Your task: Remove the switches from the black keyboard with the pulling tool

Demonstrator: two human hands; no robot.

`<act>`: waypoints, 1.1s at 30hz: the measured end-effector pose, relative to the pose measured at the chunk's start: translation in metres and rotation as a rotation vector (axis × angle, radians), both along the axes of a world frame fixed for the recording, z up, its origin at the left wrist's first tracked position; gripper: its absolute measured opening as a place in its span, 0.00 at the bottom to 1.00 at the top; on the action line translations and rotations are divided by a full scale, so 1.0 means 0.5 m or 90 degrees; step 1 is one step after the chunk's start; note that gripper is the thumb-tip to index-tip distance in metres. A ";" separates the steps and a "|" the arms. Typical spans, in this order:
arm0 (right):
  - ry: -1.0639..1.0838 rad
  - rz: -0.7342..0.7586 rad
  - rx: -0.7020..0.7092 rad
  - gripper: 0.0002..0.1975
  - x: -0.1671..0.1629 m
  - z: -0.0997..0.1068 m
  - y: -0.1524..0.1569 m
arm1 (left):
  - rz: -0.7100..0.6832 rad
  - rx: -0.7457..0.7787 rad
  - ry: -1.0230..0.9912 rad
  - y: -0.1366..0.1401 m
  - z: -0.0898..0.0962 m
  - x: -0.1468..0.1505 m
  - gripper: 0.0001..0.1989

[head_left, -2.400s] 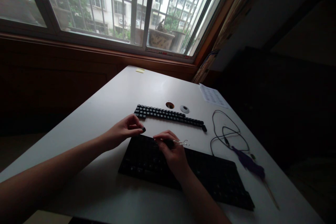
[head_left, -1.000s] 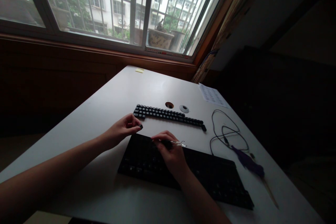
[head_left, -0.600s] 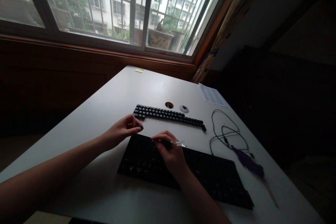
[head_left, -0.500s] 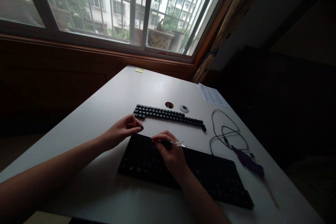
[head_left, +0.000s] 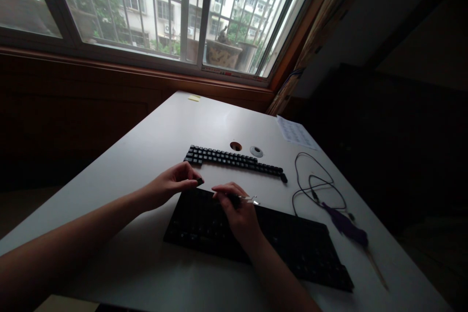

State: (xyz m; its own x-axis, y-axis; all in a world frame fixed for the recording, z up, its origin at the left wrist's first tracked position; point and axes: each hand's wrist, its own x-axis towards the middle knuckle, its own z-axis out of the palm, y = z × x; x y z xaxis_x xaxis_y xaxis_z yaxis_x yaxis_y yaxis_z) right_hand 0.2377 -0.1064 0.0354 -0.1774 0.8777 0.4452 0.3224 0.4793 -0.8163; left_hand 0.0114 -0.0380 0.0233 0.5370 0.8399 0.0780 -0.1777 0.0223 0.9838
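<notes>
Pinched between the thumb and fingers of my left hand is a small black keycap, just above the back left corner of a black keyboard. Over the keyboard's left half, my right hand is closed round a keycap puller. Its thin metal wires stick out to the right, while the fingers cover most of its dark handle. Behind the keyboard, black keycaps are laid out in rows. A longer loose keycap ends them at the right. The keyboard is too dark to show its keys clearly.
Right of the keyboard lie a looped black cable and a purple tool with a thin tan shaft. The white table has a round hole, with a grey ring-shaped cover beside it. Printed paper sits at the back right.
My left hand has shifted slightly right and down with the keycap. My right hand stays nearly in place with the puller, its fingertips moving slightly.
</notes>
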 end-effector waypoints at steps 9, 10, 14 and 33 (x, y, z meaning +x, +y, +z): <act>-0.041 -0.118 0.038 0.11 0.006 -0.018 -0.005 | -0.057 -0.026 -0.016 -0.008 0.000 0.000 0.11; -0.041 -0.095 0.040 0.11 0.005 -0.018 -0.006 | -0.069 -0.030 -0.019 -0.009 0.003 0.000 0.11; -0.059 -0.020 0.072 0.11 -0.001 -0.016 -0.009 | -0.112 -0.050 -0.033 -0.016 0.013 0.003 0.11; -0.236 -0.021 0.074 0.07 0.012 0.036 0.063 | 0.003 0.055 0.125 -0.009 0.023 -0.004 0.14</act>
